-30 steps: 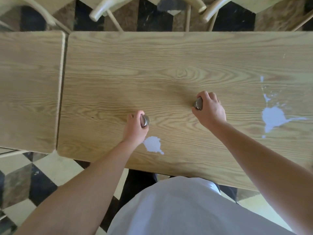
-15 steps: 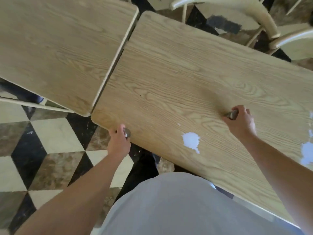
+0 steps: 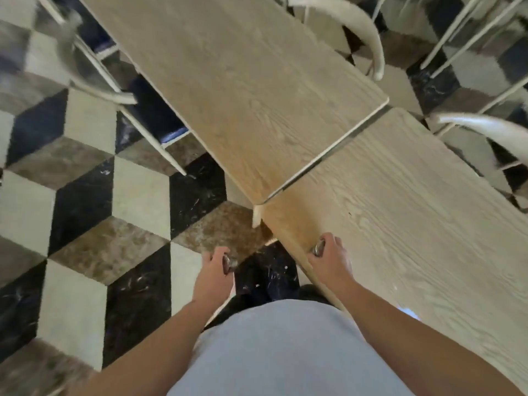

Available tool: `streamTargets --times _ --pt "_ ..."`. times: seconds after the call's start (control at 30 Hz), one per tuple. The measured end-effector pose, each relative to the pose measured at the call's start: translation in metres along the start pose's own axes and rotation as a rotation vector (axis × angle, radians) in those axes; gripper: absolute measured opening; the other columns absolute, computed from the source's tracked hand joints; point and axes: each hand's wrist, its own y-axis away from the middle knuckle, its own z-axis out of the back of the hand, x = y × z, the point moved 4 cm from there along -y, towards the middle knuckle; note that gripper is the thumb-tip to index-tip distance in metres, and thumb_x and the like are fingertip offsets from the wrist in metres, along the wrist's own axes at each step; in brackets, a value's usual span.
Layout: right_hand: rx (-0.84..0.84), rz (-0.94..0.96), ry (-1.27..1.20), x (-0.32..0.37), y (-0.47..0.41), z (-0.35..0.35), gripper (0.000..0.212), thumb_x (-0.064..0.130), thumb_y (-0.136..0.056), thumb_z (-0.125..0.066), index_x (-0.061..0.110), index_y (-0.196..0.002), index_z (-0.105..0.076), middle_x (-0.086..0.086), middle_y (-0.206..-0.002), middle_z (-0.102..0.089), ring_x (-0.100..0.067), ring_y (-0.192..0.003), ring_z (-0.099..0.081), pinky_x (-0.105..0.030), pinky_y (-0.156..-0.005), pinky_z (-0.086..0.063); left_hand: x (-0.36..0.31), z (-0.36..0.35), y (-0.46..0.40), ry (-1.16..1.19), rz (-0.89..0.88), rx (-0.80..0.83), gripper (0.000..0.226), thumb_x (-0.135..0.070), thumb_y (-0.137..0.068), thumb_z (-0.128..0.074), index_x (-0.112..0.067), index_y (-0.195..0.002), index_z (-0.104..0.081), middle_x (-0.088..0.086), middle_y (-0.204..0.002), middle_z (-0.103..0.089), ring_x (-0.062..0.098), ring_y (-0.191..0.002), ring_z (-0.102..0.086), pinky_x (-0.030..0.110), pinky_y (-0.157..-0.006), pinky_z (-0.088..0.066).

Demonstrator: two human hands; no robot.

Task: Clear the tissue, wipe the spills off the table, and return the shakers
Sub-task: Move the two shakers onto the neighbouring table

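Note:
My left hand is closed around a shaker with a metal top, held over the floor left of the table's corner. My right hand grips a second metal-topped shaker above the near corner of the wooden table. Most of each shaker is hidden inside the fist. A sliver of a pale spill shows on the table beside my right forearm. No tissue is in view.
A second wooden table abuts the first across a narrow gap. Pale chairs stand at the right, behind the tables and at the left. The floor is checkered tile.
My view has swung left as my body turned. Both hands, still holding the shakers, have moved off the middle of the table to its left corner, the left hand past the edge.

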Motion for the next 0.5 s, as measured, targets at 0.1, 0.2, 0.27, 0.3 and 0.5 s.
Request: streamTargets --times 0.1,0.2,0.27,0.3,0.5 --pt "0.029 0.049 0.044 0.031 -0.005 -0.013 0.041 0.04 -0.085 -0.066 0.019 -0.116 -0.05 -0.003 -0.112 -0.051 -0.026 -0.097 -0.055 -0.039 -0.08 -0.052 0.051 0.038 0.002 0.099 0.179 -0.105 0.044 -0.014 -0.09 -0.062 -0.027 -0.128 -0.045 0.006 -0.121 -0.044 0.025 -0.084 -0.059 0.034 -0.08 -0.05" --pt "0.034 0.089 0.083 0.055 -0.011 -0.02 0.043 0.041 -0.085 -0.069 0.019 -0.116 -0.05 -0.004 -0.111 -0.053 -0.026 -0.093 -0.057 -0.036 -0.077 -0.05 0.074 0.06 0.004 0.212 0.208 -0.197 0.046 -0.015 -0.085 -0.068 -0.028 -0.126 -0.051 0.003 -0.109 -0.047 0.022 -0.085 -0.054 0.031 -0.083 -0.046" --pt "0.075 0.116 0.106 0.072 -0.018 -0.025 0.04 0.037 -0.085 -0.07 0.019 -0.115 -0.051 -0.004 -0.108 -0.054 -0.023 -0.089 -0.057 -0.032 -0.071 -0.047 0.078 0.066 0.004 0.256 0.216 -0.22 0.046 -0.017 -0.083 -0.071 -0.029 -0.123 -0.051 0.002 -0.107 -0.048 0.022 -0.088 -0.055 0.032 -0.085 -0.046" --pt "0.101 0.136 0.11 0.081 -0.024 -0.028 0.038 0.035 -0.085 -0.071 0.019 -0.113 -0.051 -0.003 -0.104 -0.055 -0.021 -0.086 -0.057 -0.029 -0.067 -0.045 0.08 0.067 0.003 0.264 0.225 -0.219 0.045 -0.018 -0.083 -0.071 -0.03 -0.121 -0.051 0.001 -0.106 -0.048 0.023 -0.089 -0.056 0.033 -0.086 -0.048" --pt "0.066 0.286 0.045 0.157 -0.063 -0.032 0.038 0.034 -0.083 -0.072 0.029 -0.116 -0.053 0.01 -0.108 -0.056 -0.013 -0.097 -0.058 -0.035 -0.086 -0.054 0.088 0.088 -0.027 0.255 0.215 -0.207 0.042 -0.016 -0.083 -0.069 -0.029 -0.119 -0.052 -0.001 -0.104 -0.048 0.02 -0.089 -0.056 0.032 -0.086 -0.048"
